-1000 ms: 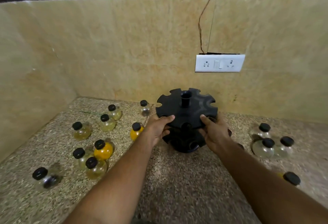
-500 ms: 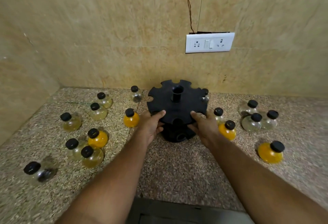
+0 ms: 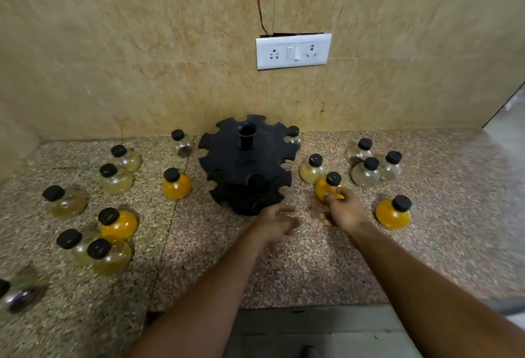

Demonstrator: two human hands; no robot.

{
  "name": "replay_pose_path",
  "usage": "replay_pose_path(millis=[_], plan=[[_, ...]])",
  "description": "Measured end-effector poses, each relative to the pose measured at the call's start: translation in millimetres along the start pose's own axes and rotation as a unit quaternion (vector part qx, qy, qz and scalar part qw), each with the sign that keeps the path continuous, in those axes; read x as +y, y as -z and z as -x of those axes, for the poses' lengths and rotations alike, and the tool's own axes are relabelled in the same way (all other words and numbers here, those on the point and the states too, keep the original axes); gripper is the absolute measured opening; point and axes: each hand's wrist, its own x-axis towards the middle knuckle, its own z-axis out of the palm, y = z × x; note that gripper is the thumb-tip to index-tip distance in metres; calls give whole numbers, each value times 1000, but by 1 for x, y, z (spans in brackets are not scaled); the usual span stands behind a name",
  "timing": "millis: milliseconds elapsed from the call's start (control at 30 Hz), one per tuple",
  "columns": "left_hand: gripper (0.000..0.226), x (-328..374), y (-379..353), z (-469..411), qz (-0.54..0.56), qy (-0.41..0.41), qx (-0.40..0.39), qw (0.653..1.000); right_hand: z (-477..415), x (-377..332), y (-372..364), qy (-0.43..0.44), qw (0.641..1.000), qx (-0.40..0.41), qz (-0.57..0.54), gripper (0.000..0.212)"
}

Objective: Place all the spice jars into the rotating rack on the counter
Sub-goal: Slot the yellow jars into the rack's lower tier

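Orange jar (image 3: 324, 188) pinched in R hand (image 3: 345, 211) grip; L hand (image 3: 277, 222) grip wide, empty.

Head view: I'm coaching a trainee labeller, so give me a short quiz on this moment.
1. True or false: the left-hand grip holds a jar.
2. What does the right-hand grip pinch? A) the orange jar just right of the rack; B) the rack's centre post; C) a clear jar.
3. Fill in: ____ jars with bright orange contents are in view above the counter.

Key: 1 false, its fingers are spread and hold nothing; 2 A; 3 four.
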Motion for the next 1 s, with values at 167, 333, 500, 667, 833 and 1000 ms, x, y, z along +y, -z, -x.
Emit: replay_pose_path(millis=[167, 333, 500, 667, 833, 1000], plan=[[88, -2, -38, -30, -296, -87, 41, 950, -17, 9, 27, 62, 985, 24, 159, 52], [107, -10, -74, -65, -458, -60, 9, 887, -48, 17, 42, 125, 972, -9, 199, 65], [106, -22, -99, -81, -531, -25, 34, 846, -87, 17, 59, 175, 948, -60, 259, 73], [94, -39, -111, -81, -577, 6, 45, 816, -110, 17, 65, 215, 925, -111, 294, 58], [93, -43, -109, -84, -546, -4, 63, 836, -125, 26, 56, 256, 902, -125, 323, 53], [58, -34, -112, -88, -47, -56, 261, 963, -132, 32, 48, 299, 876, -133, 354, 54]])
